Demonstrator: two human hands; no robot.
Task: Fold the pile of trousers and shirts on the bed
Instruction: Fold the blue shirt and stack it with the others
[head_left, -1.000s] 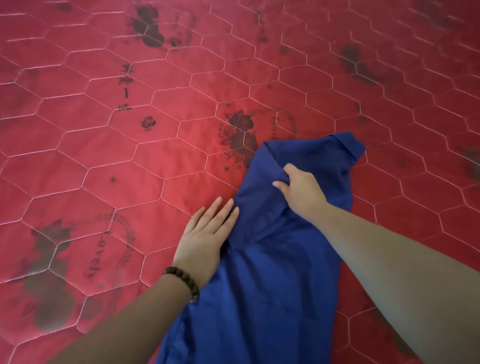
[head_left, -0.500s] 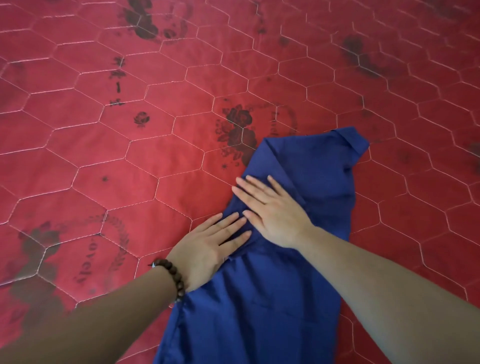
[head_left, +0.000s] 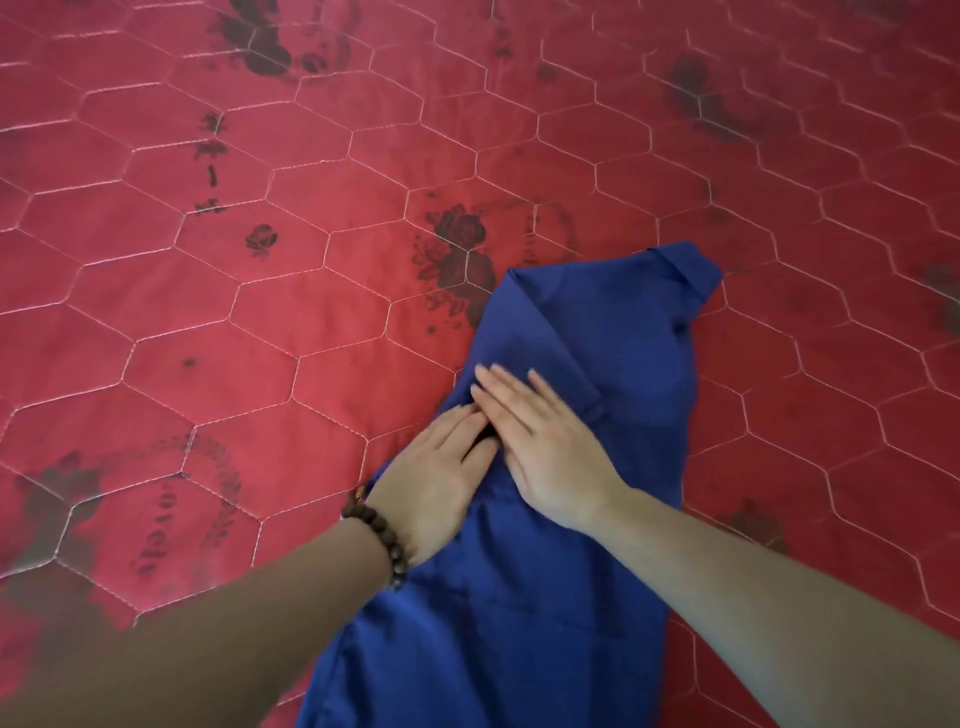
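Red quilted bed (head_left: 311, 322) under blue shirt (head_left: 623, 364), both hands flat on it.

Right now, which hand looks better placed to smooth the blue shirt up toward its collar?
Probably the right hand: it lies flat on the blue shirt, fingers nearer the collar. The left hand rests on the shirt's left edge.

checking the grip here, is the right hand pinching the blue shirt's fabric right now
No, the right hand lies flat with straight fingers on the blue shirt, next to the left hand.
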